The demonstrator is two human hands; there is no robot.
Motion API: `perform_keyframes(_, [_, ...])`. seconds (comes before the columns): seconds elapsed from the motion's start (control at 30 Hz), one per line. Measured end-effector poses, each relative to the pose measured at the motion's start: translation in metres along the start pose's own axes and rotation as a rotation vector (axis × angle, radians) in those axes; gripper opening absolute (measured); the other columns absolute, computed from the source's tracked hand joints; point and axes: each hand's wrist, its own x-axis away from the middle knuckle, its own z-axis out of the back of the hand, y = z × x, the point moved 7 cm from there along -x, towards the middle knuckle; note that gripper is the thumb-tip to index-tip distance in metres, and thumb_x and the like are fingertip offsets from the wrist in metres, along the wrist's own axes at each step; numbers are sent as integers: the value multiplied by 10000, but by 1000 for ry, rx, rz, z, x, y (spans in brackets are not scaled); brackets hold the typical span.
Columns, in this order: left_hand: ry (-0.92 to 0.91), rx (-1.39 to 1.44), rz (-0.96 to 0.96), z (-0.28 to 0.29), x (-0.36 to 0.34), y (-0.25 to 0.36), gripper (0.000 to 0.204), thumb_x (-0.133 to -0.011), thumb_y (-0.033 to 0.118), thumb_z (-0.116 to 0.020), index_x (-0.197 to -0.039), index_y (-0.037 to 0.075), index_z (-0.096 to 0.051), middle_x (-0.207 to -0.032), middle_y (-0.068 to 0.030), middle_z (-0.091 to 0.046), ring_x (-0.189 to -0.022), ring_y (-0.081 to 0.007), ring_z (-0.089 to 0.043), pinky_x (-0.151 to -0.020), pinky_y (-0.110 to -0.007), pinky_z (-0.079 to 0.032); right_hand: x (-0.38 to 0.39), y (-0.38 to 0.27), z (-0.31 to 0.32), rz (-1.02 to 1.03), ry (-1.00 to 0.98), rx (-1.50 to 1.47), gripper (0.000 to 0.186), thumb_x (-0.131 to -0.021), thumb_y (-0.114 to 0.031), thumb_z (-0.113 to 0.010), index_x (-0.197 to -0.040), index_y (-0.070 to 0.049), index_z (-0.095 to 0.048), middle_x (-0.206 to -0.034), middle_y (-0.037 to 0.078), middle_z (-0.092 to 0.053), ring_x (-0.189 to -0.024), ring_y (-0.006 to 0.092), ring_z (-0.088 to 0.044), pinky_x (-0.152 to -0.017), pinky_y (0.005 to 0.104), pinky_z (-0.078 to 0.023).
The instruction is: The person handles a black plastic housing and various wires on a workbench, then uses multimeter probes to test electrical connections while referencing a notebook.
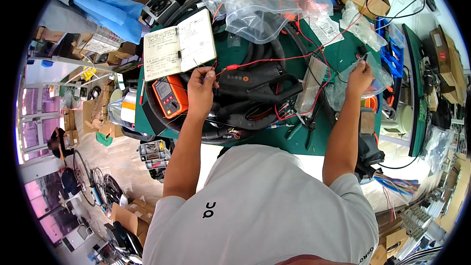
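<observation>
- In the head view, the left hand (202, 91) is above the left half of the green surface (342, 140), fingertips pinched together on something small, probably a thin wire end; it is too tiny to make out surely.
- The red clip (230, 67) sits just right of those fingertips, with a red lead (274, 60) running from it toward the right edge of the surface.
- The right hand (359, 78), near that right edge, has thumb and fingers closed on a small dark lead end (362, 50), which sticks out beyond the fingertips.
- Between the hands lies a black handled connector (255, 84), with thick black cables (240, 120) heaped about it, filling the middle of the surface.
- An orange meter (169, 96) rests left of the left hand, near the surface's left edge; an open notebook (196, 39) lies just beyond it.
- A large clear bag (245, 2) covers part of the far edge; another clear bag (338, 91) lies beside the right hand.
- Green-handled pliers (309, 139) lie at the near edge.
</observation>
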Motion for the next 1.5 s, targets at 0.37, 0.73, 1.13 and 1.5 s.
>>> perform_keyframes(0.37, [-66,190,90,1,-3,4,128,-932,112,-558,-987,-2,-579,-948,-40,-585,-696,-92,-539,-676,-240,-469,69,-113,32,-32,-179,-516,228,-935,-241,-573,-945,-15,-602,-629,-11,-510,-493,40,-419,-432,185,-299])
perform_keyframes(0.73, [-83,89,34,5,-1,1,214,-928,159,-569,-1012,-38,-581,-876,-65,-586,-689,-117,-552,-648,-265,-476,83,-130,28,-53,-382,-397,227,-933,-222,-548,-980,-5,-593,-676,8,-563,-536,59,-479,-466,213,-378])
perform_keyframes(1.13, [-39,196,-28,5,-4,-3,160,-929,178,-578,-987,29,-572,-695,-16,-567,-521,-41,-455,-419,-175,-270,-11,-174,17,108,-201,-390,224,-959,-194,-467,-1026,13,-521,-787,60,-632,-609,96,-556,-517,244,-444])
perform_keyframes(1.5, [1,82,67,0,2,10,125,-937,164,-568,-955,41,-565,-673,-39,-590,-436,-17,-324,-411,-183,-237,-188,-221,-66,417,-146,-237,308,-929,-216,-501,-1104,36,-527,-990,261,-624,-948,411,-598,-814,433,-460])
